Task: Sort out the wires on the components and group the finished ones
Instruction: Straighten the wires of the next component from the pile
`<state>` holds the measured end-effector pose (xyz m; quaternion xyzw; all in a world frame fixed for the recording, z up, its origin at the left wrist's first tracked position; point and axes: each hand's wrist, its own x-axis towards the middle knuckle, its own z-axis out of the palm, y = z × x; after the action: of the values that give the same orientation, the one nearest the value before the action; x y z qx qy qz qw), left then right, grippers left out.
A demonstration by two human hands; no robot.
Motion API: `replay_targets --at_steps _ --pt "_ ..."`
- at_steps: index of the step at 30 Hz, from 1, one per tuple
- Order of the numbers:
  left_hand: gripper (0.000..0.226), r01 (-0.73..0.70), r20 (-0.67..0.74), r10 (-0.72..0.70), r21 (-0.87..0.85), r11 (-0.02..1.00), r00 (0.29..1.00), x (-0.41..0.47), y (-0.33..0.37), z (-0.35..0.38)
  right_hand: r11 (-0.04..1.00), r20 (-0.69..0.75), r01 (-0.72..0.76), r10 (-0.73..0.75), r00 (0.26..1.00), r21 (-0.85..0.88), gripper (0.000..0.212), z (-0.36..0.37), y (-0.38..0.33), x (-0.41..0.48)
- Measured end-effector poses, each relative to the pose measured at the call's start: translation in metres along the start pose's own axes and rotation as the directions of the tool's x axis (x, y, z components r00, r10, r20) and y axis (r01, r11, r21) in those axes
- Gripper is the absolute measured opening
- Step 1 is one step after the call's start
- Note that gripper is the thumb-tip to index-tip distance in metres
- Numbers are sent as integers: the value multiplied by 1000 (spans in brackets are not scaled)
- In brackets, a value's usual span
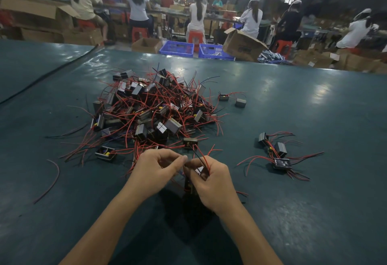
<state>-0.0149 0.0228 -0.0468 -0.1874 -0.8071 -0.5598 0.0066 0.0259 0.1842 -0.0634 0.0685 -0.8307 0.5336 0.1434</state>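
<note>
**Head view**

- Landmark: large tangled heap of small black-and-grey block components with red leads (150, 109), lying mid-way across the dark teal table mat (314, 107). Unsorted, and by far the greater share of the stock.
- Item in work: one small black block component (189, 185), just in front of the heap and mostly hidden between the hands.
- Right hand (211, 181): fingers curled round this component and its thin red and black wires (204, 162), which rise out of the grip.
- Left hand (155, 168): fingers curled, thumb and forefinger pinching a wire beside the right fingertips. Which wire cannot be told.
- Small finished cluster of black components (278, 153): well right of the heap, a few pieces only.
- Two stray black components (232, 99): just off the heap's far right edge, status unclear.
- Progress, as judged: early. One piece is in hand, a few are grouped, and the heap is barely reduced.
</note>
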Motion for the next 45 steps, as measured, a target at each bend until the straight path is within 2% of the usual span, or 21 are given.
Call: replay_targets --at_steps 3,8,11,13,16,21,26,28,30,33,40,45 --pt "6 -40 2 40 76 996 999 2 -1 -6 1000 -8 -4 4 1000 -30 5 -1 1 0" --pt "7 -70 69 66 68 995 995 2 -3 -7 999 13 15 -15 1000 -52 4 -1 0 0" --pt "15 -5 80 10 -67 998 997 3 -2 -8 1000 9 19 -19 1000 6 4 -1 -2 0" --pt "21 66 98 -46 -207 976 994 4 -2 -9 999 15 21 -21 1000 40 8 -1 -3 0" --pt "22 129 131 -92 -318 939 987 3 -3 -7 999 51 12 -15 999 53 16 1 -4 -1" --pt "24 90 104 -59 -333 939 993 3 -1 -7 975 118 -128 108 987 183 16 1 -3 -1" --pt "10 45 117 -9 -311 949 993 1 1 -8 964 87 -142 125 988 226 12 -2 -3 1" --pt "3 50 174 0 -283 958 985 -1 2 -8 973 73 -111 99 992 200 15 -2 -3 0" --pt "18 58 188 -6 -272 961 982 -2 5 -6 987 65 -66 57 996 148 16 -3 -2 0" --pt "28 65 96 -41 -256 965 995 -2 9 -2 998 49 -8 4 999 69 14 -4 1 1" --pt "14 112 161 -82 -185 976 984 0 8 -15 997 42 74 -73 996 -21 20 -3 4 0" --pt "4 69 93 -57 -133 989 994 0 7 -13 990 -3 100 -101 995 -103 22 -4 5 1"
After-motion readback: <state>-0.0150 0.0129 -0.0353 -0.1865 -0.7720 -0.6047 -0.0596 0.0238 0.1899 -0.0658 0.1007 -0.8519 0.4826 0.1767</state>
